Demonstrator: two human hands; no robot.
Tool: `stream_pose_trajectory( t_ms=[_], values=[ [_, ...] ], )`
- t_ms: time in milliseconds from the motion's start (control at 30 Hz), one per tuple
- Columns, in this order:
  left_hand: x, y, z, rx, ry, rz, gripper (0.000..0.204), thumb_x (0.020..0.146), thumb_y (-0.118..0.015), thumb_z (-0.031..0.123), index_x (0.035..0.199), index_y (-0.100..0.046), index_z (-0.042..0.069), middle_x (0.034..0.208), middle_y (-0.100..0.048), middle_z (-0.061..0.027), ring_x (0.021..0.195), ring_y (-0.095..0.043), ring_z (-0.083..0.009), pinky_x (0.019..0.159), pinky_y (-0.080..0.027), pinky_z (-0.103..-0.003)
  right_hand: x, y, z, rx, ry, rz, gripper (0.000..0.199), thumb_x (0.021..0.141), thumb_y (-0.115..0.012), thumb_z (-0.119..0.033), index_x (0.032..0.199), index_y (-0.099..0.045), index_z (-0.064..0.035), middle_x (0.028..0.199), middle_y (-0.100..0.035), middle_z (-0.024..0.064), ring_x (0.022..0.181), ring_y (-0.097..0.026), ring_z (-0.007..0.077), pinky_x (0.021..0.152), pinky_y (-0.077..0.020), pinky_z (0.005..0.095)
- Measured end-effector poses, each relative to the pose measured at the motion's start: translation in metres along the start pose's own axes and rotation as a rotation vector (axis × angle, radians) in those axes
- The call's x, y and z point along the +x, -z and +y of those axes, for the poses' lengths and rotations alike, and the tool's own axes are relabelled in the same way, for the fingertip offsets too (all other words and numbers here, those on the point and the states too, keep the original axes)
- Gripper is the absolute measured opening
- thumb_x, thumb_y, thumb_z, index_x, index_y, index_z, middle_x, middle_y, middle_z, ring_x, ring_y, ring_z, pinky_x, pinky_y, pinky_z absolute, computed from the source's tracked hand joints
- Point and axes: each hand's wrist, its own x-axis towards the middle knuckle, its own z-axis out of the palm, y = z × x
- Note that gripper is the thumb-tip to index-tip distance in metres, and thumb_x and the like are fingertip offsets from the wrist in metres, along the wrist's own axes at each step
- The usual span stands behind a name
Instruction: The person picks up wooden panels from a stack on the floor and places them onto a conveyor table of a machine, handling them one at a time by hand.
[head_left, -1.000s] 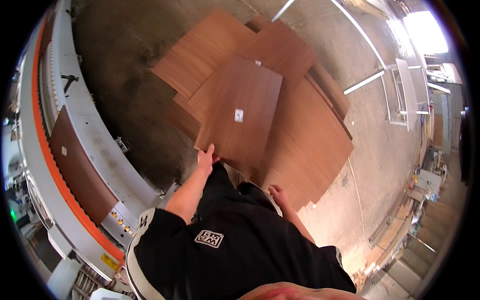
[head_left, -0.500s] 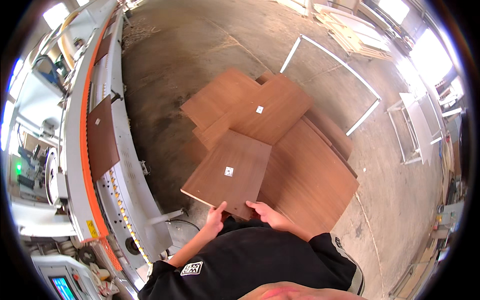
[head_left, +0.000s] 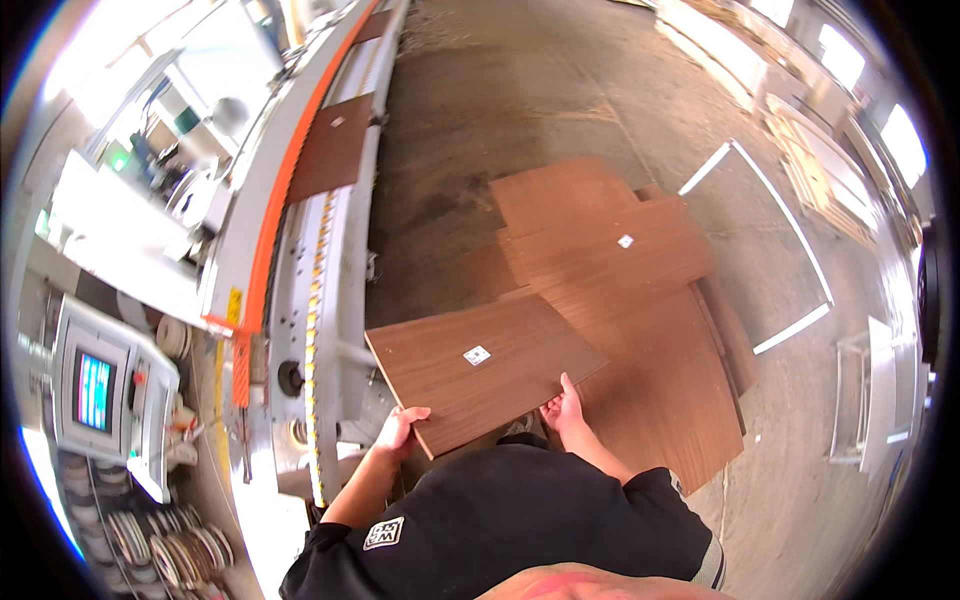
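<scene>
Now I hold the brown panel [head_left: 486, 367] clear of the floor stack [head_left: 620, 290], left hand [head_left: 400, 428] and right hand [head_left: 563, 408] fingers clamped on its near edge, swung since a moment ago toward the long machine [head_left: 330, 290] left of them.

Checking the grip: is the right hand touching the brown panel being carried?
Touching. The head view shows the right hand gripping the brown panel at its near edge.

Matt wood-grain panel [head_left: 480, 365], smooth
</scene>
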Motion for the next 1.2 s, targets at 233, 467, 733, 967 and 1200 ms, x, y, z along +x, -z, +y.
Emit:
stream_pose_trajectory(
  t_ms=[233,467,733,967,1200],
  values=[
    [-0.125,0.109,-0.027,-0.087,-0.170,0.181,0.043,0.088,-0.065,0.012,0.128,-0.057,-0.002,0.117,-0.067,-0.0124,0.106,-0.066,-0.0248,0.095,-0.054,-0.042,-0.030,-0.027,0.096,-0.170,-0.026,-0.324,0.040,0.094,-0.070,-0.035,0.122,-0.060,-0.0085,0.115,-0.068,0.0049,0.106,-0.065,0.0212,0.093,-0.0518,0.0342],
    [-0.243,0.216,-0.132,0.708,-0.484,0.741,0.091,0.084,-0.080,0.014,0.155,-0.024,0.004,0.144,-0.049,-0.0169,0.129,-0.052,-0.0243,0.107,-0.044,-0.038,-0.079,-0.051,0.199,-0.432,-0.217,-0.539,0.039,0.095,-0.068,-0.030,0.127,-0.059,-0.0106,0.120,-0.065,0.0025,0.112,-0.060,0.0182,0.095,-0.0498,0.0349],
    [-0.332,0.265,-0.230,0.978,-0.213,1.027,0.118,0.067,-0.090,0.026,0.160,-0.016,0.020,0.134,-0.051,-0.0212,0.110,-0.059,-0.0387,0.088,-0.053,-0.044,-0.079,-0.092,0.329,-0.764,-0.433,-0.649,0.033,0.093,-0.072,-0.028,0.120,-0.061,-0.0139,0.113,-0.066,-0.0008,0.103,-0.061,0.0150,0.086,-0.0501,0.0310],
    [-0.347,0.281,-0.233,0.918,-0.110,1.278,0.107,0.069,-0.088,0.040,0.157,-0.029,0.025,0.074,-0.066,-0.0148,0.068,-0.067,-0.0337,0.064,-0.052,-0.042,-0.076,-0.155,0.412,-1.503,-0.387,-0.824,0.041,0.098,-0.065,-0.037,0.124,-0.057,-0.0061,0.119,-0.064,0.0091,0.106,-0.064,0.0221,0.085,-0.0550,0.0387],
    [-0.313,0.298,-0.206,0.849,-0.166,1.305,0.096,0.074,-0.084,0.045,0.154,-0.036,0.025,0.071,-0.065,-0.0122,0.063,-0.065,-0.0286,0.061,-0.052,-0.040,-0.111,-0.182,0.448,-1.522,-0.290,-0.912,0.068,0.098,-0.065,-0.032,0.147,-0.037,0.0060,0.142,-0.053,0.0173,0.128,-0.056,0.0281,0.098,-0.0510,0.0380]
  ],
)
